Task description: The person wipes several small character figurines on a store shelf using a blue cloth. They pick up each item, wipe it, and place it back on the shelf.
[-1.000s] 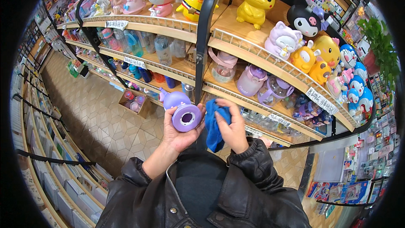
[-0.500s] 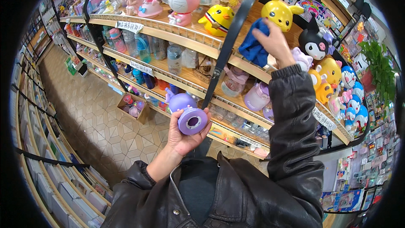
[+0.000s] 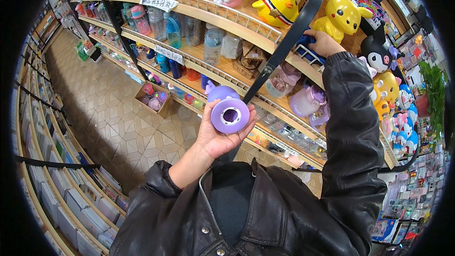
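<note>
My left hand (image 3: 212,135) grips a glossy purple figurine (image 3: 222,93), tipped so that its round base shows a dark hole with a white rim. Its front is hidden from me. Up on the top shelf, my right hand (image 3: 324,43) is closed on a blue cloth (image 3: 309,53), pressed down by the shelf's front rail. Just beyond that hand sits a yellow long-eared figurine (image 3: 339,19). A yellow chick figurine (image 3: 277,7) stands to the left, past the black post.
A black metal post (image 3: 287,42) divides the shelves. Right of my right hand are a black-and-white figurine (image 3: 377,54) and several others. Lower shelves hold bottles, including a lilac cup (image 3: 307,100). A cardboard box (image 3: 152,99) is on the tiled floor, and book racks (image 3: 61,194) line the left.
My right hand has come down from the yellow long-eared figurine to the shelf edge with the blue cloth. The purple figurine's base is turned more toward me. The whole view has shifted.
</note>
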Demonstrator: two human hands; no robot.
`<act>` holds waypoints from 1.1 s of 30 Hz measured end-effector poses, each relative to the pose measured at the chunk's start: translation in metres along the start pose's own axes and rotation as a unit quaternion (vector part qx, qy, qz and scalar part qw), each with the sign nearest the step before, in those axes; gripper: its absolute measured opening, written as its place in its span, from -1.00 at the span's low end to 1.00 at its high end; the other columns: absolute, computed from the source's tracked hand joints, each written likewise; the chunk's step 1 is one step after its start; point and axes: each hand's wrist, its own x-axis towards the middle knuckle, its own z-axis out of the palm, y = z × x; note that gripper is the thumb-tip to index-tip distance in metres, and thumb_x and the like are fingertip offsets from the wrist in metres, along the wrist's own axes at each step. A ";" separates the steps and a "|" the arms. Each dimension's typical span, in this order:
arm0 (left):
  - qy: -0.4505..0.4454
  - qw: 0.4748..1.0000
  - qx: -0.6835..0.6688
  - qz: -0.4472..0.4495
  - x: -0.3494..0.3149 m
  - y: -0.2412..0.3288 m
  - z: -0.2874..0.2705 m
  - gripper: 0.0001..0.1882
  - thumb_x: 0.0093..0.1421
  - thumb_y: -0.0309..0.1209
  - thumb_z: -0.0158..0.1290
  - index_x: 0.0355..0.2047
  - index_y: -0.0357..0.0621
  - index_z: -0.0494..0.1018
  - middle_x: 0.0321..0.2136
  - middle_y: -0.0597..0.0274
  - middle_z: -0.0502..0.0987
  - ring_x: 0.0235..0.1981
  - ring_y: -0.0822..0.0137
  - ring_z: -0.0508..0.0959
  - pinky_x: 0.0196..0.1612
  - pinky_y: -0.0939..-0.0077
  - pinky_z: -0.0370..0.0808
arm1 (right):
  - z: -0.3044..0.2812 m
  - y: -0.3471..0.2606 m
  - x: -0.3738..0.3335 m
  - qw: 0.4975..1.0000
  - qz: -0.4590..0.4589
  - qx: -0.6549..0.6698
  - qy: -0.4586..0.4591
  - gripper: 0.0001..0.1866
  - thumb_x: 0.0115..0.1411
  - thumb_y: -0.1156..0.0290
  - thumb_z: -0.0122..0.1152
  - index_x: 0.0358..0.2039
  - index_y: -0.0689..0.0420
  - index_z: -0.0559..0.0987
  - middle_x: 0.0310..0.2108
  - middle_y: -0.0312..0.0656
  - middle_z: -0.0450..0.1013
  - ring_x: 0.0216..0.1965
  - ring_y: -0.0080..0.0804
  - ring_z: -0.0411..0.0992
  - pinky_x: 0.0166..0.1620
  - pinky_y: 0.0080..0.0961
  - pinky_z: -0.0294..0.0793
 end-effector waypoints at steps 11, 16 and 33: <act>0.036 0.999 -0.014 0.032 -0.007 -0.019 0.019 -0.17 0.23 0.21 -0.08 0.23 -0.26 0.28 0.19 -0.17 0.35 0.20 -0.04 0.41 0.34 -0.03 0.25 | -0.017 -0.004 -0.042 1.000 -0.004 0.029 -0.004 -0.52 0.01 0.67 0.01 -0.07 0.06 0.65 -0.14 -0.04 0.59 -0.06 -0.14 0.53 0.06 -0.37 0.45; -0.021 0.999 -0.028 0.025 -0.018 -0.023 0.028 -0.21 0.24 0.16 -0.05 0.21 -0.28 0.30 0.17 -0.17 0.38 0.19 -0.03 0.42 0.35 -0.01 0.24 | -0.008 -0.016 -0.046 0.997 0.039 -0.051 0.031 -0.62 0.08 0.57 0.00 -0.08 0.09 0.58 -0.20 -0.01 0.58 -0.08 -0.09 0.53 -0.02 -0.37 0.48; -0.296 0.947 0.063 -0.111 0.003 -0.117 0.128 -0.25 0.30 0.15 -0.16 0.15 -0.34 0.35 0.12 -0.20 0.42 0.23 -0.04 0.39 0.42 0.09 0.16 | 0.023 -0.033 -0.096 0.867 -0.152 0.147 0.450 -0.51 -0.17 0.81 -0.11 -0.19 0.19 0.50 -0.21 0.04 0.45 -0.12 0.08 0.42 -0.01 -0.23 0.41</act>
